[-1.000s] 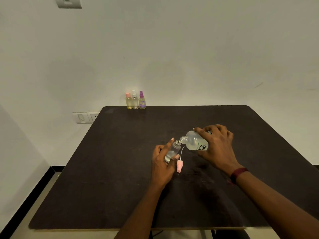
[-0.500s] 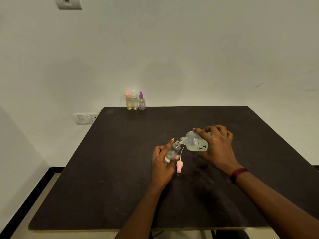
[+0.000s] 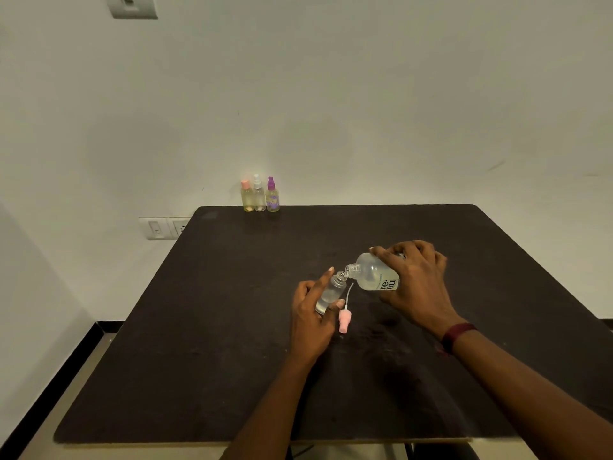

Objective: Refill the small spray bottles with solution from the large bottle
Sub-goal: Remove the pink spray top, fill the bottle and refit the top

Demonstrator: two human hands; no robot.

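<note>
left hand [image 3: 311, 320]: wraps small bottle [image 3: 330, 292]
right hand [image 3: 418, 287]: grips large bottle [image 3: 373, 272], mouth to mouth
table [image 3: 199, 327] far edge: three bottles [image 3: 259, 195], well apart

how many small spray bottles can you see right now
4. Three stand in a row at the table's far edge: pink-capped bottle, clear-capped bottle, purple-capped bottle. The uncapped bottle is held tilted in the left hand. None seems hidden.

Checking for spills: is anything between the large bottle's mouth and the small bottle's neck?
Nothing visible. The right hand tilts the large bottle, mouth at the open neck of the small bottle in the left hand; pink cap lies aside.
</note>
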